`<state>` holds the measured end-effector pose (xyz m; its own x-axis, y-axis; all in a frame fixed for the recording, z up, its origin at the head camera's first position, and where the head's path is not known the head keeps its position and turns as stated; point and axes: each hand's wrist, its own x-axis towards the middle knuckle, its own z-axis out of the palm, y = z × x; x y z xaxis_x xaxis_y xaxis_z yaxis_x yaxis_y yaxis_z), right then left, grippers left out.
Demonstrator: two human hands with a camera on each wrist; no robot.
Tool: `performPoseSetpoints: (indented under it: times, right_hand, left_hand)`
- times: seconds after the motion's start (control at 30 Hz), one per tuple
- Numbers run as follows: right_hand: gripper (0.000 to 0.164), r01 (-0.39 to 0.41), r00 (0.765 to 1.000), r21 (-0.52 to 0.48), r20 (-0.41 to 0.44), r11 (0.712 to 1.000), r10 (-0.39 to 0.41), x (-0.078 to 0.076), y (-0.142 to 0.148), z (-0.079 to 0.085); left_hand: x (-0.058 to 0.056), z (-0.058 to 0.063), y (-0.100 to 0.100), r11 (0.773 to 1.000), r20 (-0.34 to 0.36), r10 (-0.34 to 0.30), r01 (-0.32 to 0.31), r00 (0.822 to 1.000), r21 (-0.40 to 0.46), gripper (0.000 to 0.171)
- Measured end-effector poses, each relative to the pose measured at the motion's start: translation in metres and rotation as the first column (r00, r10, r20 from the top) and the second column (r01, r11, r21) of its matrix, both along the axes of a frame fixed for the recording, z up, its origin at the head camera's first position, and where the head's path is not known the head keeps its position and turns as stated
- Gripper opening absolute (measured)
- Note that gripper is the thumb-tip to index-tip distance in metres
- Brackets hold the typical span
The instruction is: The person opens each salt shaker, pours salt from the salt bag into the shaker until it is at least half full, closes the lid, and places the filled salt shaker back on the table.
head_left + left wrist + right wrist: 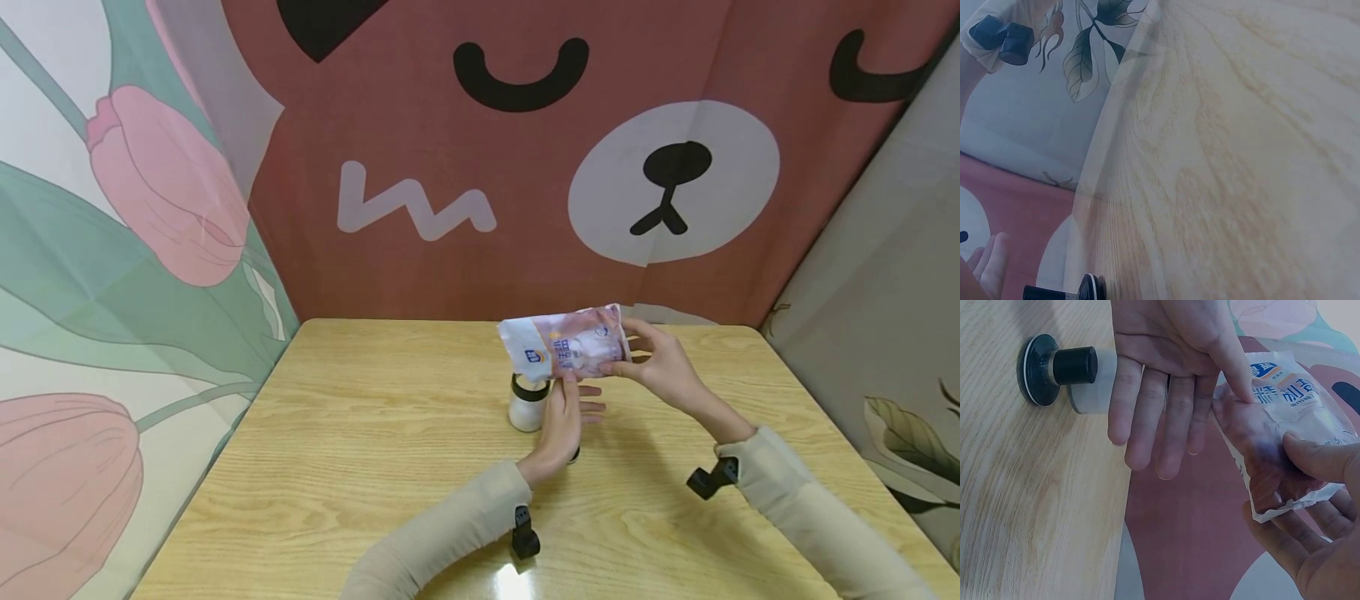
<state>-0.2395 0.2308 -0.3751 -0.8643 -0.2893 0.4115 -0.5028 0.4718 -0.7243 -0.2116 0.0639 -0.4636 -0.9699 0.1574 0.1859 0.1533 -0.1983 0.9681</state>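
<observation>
My right hand [660, 362] pinches the end of a pink and white salt bag [573, 342], thumb on one face and fingers behind it. The bag lies tilted in the air, its white end lower and over the mouth of a jar. That jar [527, 410] is of clear or whitish glass with a dark rim and stands on the table without a lid. My left hand [562, 425] is beside the jar, fingers straight, its thumb at the bag's underside. Behind the left hand, a black lid with a knob [1054, 369] lies on the table.
The wooden table [360, 442] ends at a back wall hung with a bear-printed cloth [420, 275]. Printed cloths also hang at the left and right sides. A small black camera [712, 477] sits on the right wrist, another [525, 533] on the left.
</observation>
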Motion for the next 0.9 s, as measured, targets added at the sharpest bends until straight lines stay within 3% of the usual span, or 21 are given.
performPoseSetpoints:
  times: [0.9]
  right_hand:
    - [0.059,-0.001,1.0,-0.008,0.006,1.0,0.001,0.0011,-0.0001,0.0027]
  left_hand:
    - [-0.0016,0.0007,0.0001,1.0,0.006,-0.012,0.012,1.0,0.006,0.053]
